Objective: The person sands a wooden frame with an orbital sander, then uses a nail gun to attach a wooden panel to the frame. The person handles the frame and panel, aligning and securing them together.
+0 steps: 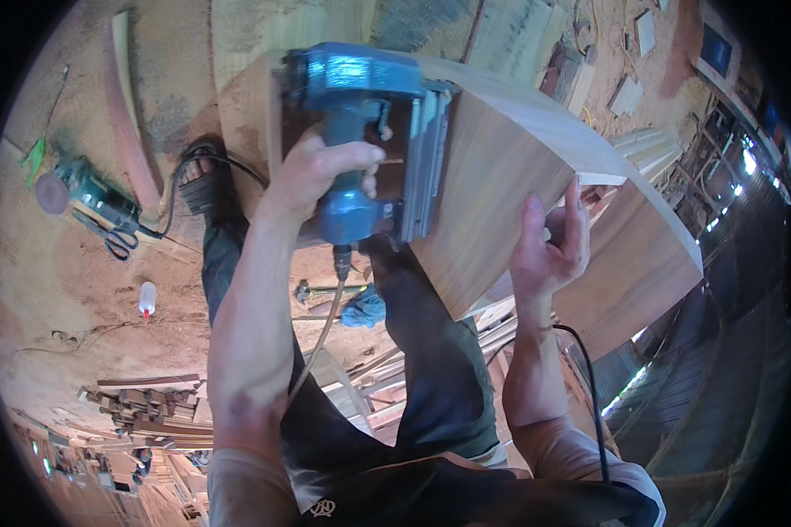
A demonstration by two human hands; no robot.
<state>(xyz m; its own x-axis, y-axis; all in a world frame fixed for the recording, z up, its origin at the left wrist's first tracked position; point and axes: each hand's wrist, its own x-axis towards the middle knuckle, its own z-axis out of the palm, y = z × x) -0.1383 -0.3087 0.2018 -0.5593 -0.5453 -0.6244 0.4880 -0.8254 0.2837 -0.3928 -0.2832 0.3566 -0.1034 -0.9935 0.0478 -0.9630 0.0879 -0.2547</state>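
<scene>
My left hand (325,171) grips the handle of a blue pneumatic nail gun (360,75), with an air hose (330,338) hanging from the handle's lower end. The nail gun's grey magazine (424,167) overlaps the face of a large curved wooden piece (492,176), built of broad brown panels. At a panel's edge, near a pale corner, is my right hand (549,250). Its thumb lies against the panel face and a finger reaches up to the corner. The other fingers are partly hidden. The nail gun's nose is hard to make out.
A green power tool with a round disc (88,198) lies on the dusty floor at left, near scissors (120,241) and a small bottle (148,300). A hammer (330,290) and blue cloth (365,307) lie beyond my knees. Wood strips (154,404) are stacked lower left.
</scene>
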